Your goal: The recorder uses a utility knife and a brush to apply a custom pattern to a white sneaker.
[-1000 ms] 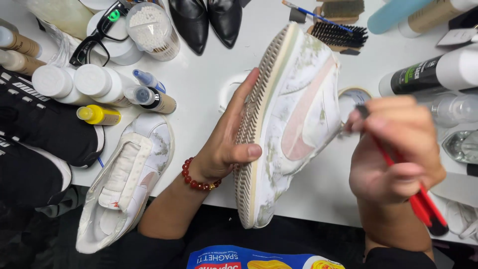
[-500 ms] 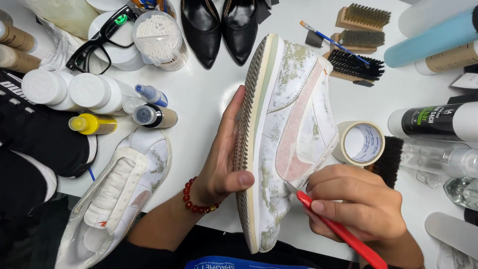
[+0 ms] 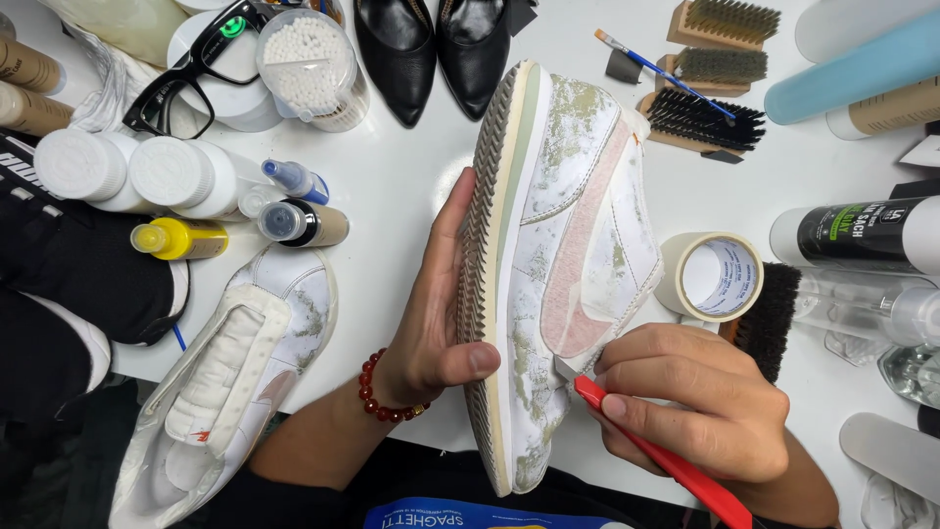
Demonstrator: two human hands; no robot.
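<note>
Since half a second ago, little has shifted: the right hand (image 3: 700,407) has kept its place low on the sneaker's (image 3: 568,255) side, and the red tool's (image 3: 656,449) pale tip stays against the upper near the heel end, just below the pink swoosh.

Head view: the left hand (image 3: 436,328) is closed on the sneaker, palm and fingers along the ridged sole, thumb pressed over the midsole, holding the shoe on edge above the white table (image 3: 392,186). A red bead bracelet (image 3: 377,392) circles that wrist. The right hand is closed around the red tool in a pencil grip; the handle runs down and right past the wrist.

Just right of the sneaker lies a tape roll (image 3: 713,277), nearly touching the upper, with a dark brush (image 3: 769,318) beside it, close to the right knuckles. Behind the toe stand black heels (image 3: 431,54), and three more brushes (image 3: 705,73) with a thin blue paintbrush (image 3: 651,64) lie to the right. To the left, a second sneaker (image 3: 230,382), stuffed with white, hangs over the table edge. Bottles (image 3: 147,171), a yellow dropper (image 3: 181,238), glasses (image 3: 191,73) and a swab jar (image 3: 308,64) crowd the far left.
</note>
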